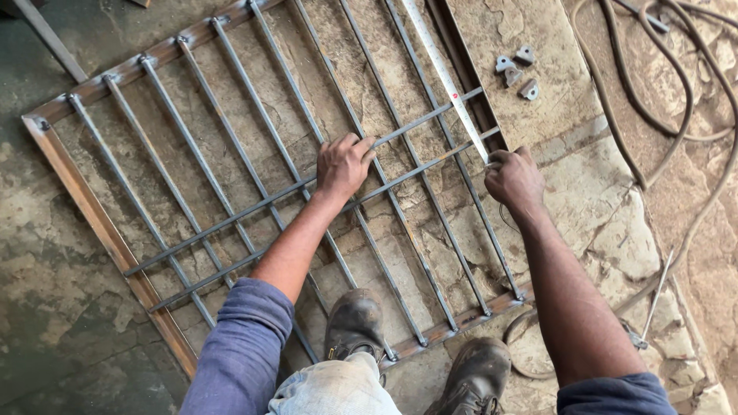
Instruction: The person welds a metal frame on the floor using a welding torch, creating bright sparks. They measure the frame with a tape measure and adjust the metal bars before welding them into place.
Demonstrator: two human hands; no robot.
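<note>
A rusty steel frame (92, 211) with several parallel bars lies flat on the stone floor. Two loose cross bars (231, 219) rest diagonally over the upright bars. My left hand (344, 164) presses down on the upper cross bar, fingers curled over it near the middle of the grille. My right hand (513, 178) pinches the end of a white measuring tape (446, 77) at the grille's right edge, where the cross bars end. The tape runs away from me toward the top of the view, along the right frame bar.
Three or so small metal lugs (516, 71) lie on the stone beyond the frame. Thick hoses or cables (676, 123) loop across the floor at right. A thin metal tool (653, 303) lies by my right arm. My two boots (355, 323) stand at the frame's near edge.
</note>
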